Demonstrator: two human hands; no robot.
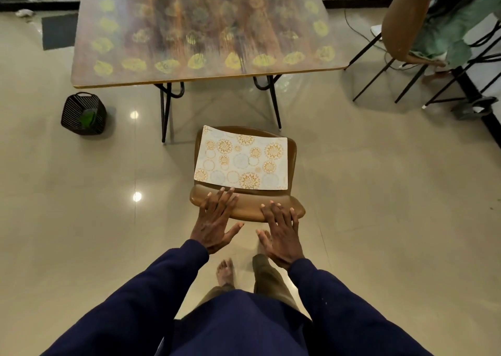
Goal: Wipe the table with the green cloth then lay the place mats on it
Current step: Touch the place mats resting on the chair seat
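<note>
Head view: both hands empty, palms down, fingers straight and spread.

- Left hand (pixel 215 220): fingertips over the top of the brown chair (pixel 245 209), close to the near edge of the place mat (pixel 241 160). Contact with chair or mat cannot be told.
- Right hand (pixel 282 233): same pose, slightly nearer the body, fingertips at the chair's near edge and short of the mat.
- Mat lies flat on the chair seat, directly beyond both hands. Long axis runs left-right, slightly skewed, right end a little nearer. The left hand is the closer one. Its far-left corner curls up a little.
- Mat appearance: pale rectangular sheet with orange and grey-blue rosettes. It looks thin and flexible. One sheet or a stack: cannot tell.
- Table (pixel 206 80): far side of the chair, patterned top with yellow motifs, no mat on it.
- Green cloth (pixel 88 118): something green, probably this, sits in the black basket (pixel 70 114) on the floor to the left.

Judgement: wiping looks finished. Next comes a forward reach to the mat's near edge, one hand toward each end.
</note>
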